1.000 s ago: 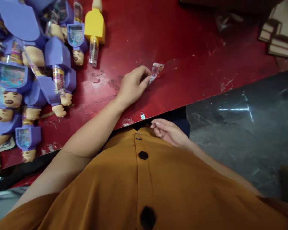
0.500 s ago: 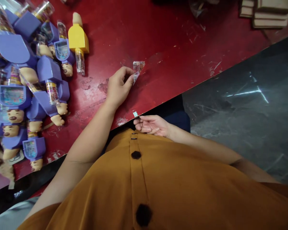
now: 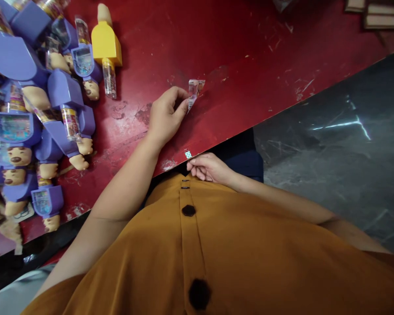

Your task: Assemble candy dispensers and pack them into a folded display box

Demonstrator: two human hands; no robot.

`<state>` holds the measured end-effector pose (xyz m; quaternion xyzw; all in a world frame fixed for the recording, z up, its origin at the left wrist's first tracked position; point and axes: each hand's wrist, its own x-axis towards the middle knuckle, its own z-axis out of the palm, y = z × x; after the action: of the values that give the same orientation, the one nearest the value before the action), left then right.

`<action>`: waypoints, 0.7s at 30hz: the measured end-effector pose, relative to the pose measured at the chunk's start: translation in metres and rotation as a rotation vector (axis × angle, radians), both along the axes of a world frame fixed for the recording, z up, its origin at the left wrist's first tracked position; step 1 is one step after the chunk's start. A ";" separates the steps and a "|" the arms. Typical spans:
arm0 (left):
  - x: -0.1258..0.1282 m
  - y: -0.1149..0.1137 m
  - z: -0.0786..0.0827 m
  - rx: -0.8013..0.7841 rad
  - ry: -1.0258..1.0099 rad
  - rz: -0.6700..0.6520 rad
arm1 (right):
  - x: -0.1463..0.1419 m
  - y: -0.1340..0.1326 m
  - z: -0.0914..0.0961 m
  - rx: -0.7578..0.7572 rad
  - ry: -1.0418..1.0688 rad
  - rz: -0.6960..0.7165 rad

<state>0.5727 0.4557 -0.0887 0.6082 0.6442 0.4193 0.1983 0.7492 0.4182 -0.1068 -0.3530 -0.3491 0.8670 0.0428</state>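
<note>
My left hand is above the red table, its thumb and fingers pinched on a small printed label. The label looks thin and glossy, with a pointed lower end and pinkish print. At the table's near edge, close to my body, my right hand is closed, palm up, with thumb and forefinger together. Whatever may be between those fingertips is too small to make out. Just beside them a tiny white and green patterned sticker lies on the table edge.
Purple toys with bear heads and clear tubes are piled at the left. Beside them lies a yellow toy with a clear tube. Brown boards are stacked at the far right. Grey floor shows beyond the slanting table edge.
The view has shifted slightly. My left hand still pinches the label, now turned a little. My right hand's fingers have curled in more at the table edge.
</note>
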 end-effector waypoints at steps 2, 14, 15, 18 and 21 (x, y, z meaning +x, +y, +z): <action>0.000 0.000 0.000 -0.002 0.003 0.005 | 0.004 0.000 0.002 0.027 0.012 0.003; 0.000 -0.002 0.001 -0.026 -0.047 0.034 | 0.012 0.013 0.065 0.379 0.166 -0.077; 0.001 -0.003 0.002 -0.018 -0.084 0.050 | 0.012 0.017 0.067 0.398 0.159 -0.146; 0.007 -0.011 0.011 -0.058 -0.265 0.015 | 0.010 0.030 0.067 0.542 0.153 -0.219; 0.018 -0.022 0.024 -0.176 -0.380 -0.095 | 0.005 0.039 0.064 0.731 0.086 -0.161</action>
<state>0.5911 0.4339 -0.0647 0.5284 0.6000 0.4588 0.3878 0.7542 0.4574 -0.0428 -0.3039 -0.6045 0.6931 0.2487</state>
